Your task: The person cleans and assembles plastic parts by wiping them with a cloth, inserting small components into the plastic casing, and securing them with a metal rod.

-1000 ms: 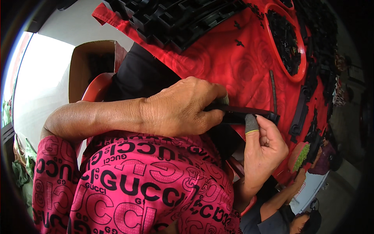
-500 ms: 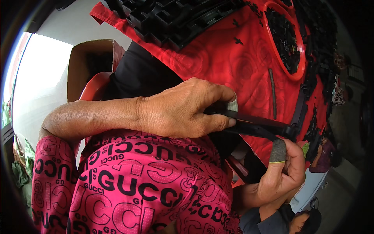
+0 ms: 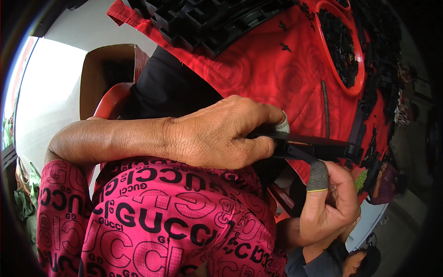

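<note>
Bar (image 3: 323,147), long and black, sits pinched in your left hand (image 3: 226,131) over the red cloth (image 3: 263,74); your right hand (image 3: 330,203), grey sleeve (image 3: 317,177) on its thumb, meets the near side; whether it pinches there, I cannot tell.

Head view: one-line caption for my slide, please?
Left hand gripping a long black part by a red tablecloth, right hand with grey thumb sleeve close by.

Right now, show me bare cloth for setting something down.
Widest patch: the red cloth between the black molded pieces, the left hand and the dark rod. A narrower strip lies between the rod and the long black part. Crowded: the right edge, with black parts beyond the red-rimmed container.
</note>
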Motion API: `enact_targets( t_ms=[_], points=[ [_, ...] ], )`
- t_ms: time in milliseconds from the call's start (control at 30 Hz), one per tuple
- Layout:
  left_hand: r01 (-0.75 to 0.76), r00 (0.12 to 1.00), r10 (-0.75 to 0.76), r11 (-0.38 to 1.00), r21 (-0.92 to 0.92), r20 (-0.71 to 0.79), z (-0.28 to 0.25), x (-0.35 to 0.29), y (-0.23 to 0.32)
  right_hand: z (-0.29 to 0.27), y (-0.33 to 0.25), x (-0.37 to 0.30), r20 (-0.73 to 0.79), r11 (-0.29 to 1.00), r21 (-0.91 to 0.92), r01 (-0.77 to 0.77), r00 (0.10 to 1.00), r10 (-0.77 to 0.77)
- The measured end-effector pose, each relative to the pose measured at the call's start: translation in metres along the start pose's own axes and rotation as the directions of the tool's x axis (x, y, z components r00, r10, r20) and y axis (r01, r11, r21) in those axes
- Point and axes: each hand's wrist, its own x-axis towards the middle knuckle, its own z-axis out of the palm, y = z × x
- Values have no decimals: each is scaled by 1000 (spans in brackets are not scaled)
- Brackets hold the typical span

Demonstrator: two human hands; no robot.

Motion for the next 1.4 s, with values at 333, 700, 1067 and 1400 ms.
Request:
enact_targets(
  t_ms=[333, 700, 1067, 1400],
  points=[
    [-64, 996, 69, 995, 72, -62, 9, -4, -5, 27, 2, 0, -190, 990, -132, -59, 981, 33],
    [-133, 973, 162, 976, 172, -166, 15, -5, -9, 29, 4, 5, -139, 980, -198, 15, 989, -43],
    [17, 999, -18, 999, -42, -29, 9, -4, -5, 30, 6, 3, -183, 992, 85, -98, 977, 112],
    [93, 985, -85, 994, -49, 151, 1, -2, 2, 25, 1, 3, -228, 978, 117, -171, 954, 194]
  ],
)
